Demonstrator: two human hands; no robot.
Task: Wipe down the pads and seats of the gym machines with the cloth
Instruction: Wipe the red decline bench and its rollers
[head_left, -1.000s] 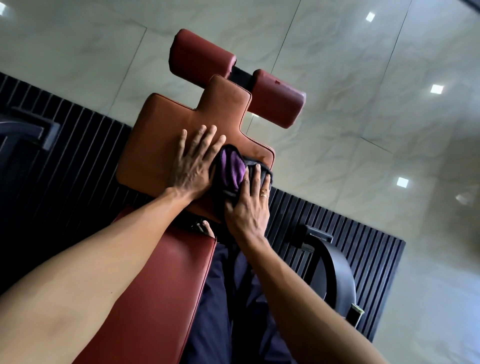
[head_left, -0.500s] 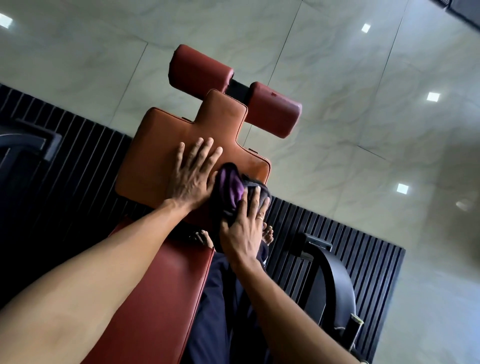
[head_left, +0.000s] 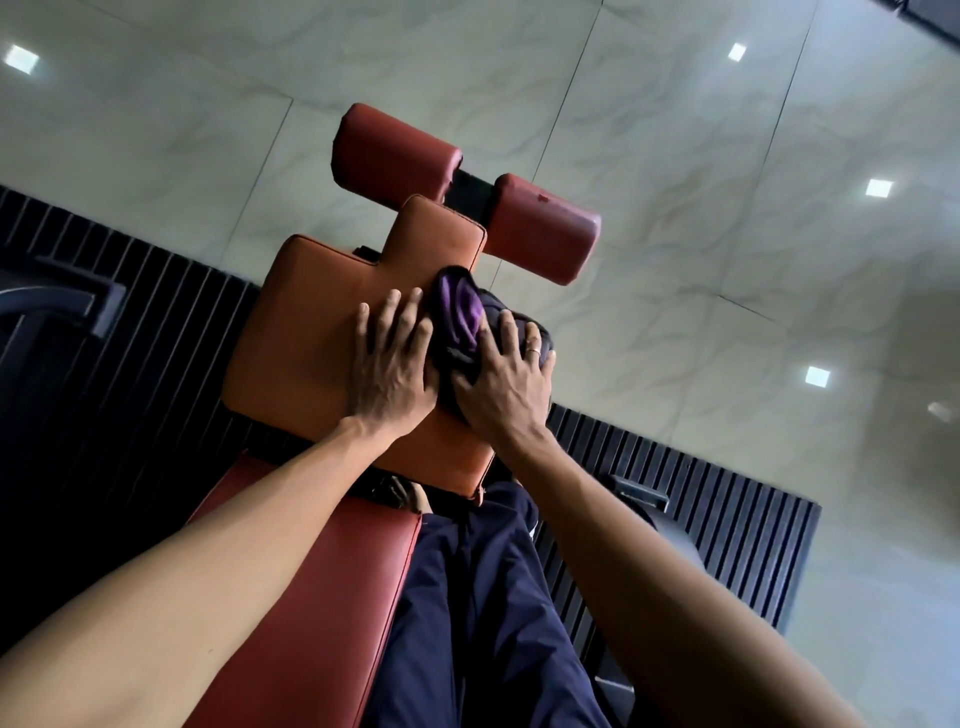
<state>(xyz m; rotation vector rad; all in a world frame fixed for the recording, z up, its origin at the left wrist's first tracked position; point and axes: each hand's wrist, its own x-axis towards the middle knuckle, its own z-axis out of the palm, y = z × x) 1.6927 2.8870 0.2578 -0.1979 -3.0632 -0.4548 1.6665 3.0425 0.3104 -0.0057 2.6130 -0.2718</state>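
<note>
While we lean over the bench, our dark trousers (head_left: 467, 623) show nearest, below both wrists, beside the red seat (head_left: 337, 597) that runs under our left forearm. Beyond the seat, our left hand (head_left: 387, 364) lies flat on the orange pad (head_left: 311, 322), fingers straight and spread, holding nothing. Just right of it, nearly touching, our right hand (head_left: 506, 387) presses the cloth (head_left: 462, 312) onto the same pad at its right edge. The fingers lie spread over the bundle, only slightly bent, with a ring on one, and the little finger reaches past the pad's edge. The cloth, dark with a purple fold, bunches out beyond the fingertips of both hands. Past the cloth stand two red rollers (head_left: 395, 148), joined by a black bar. Under it all lie a black slatted mat (head_left: 130, 322) and pale tiles (head_left: 727, 260).
</note>
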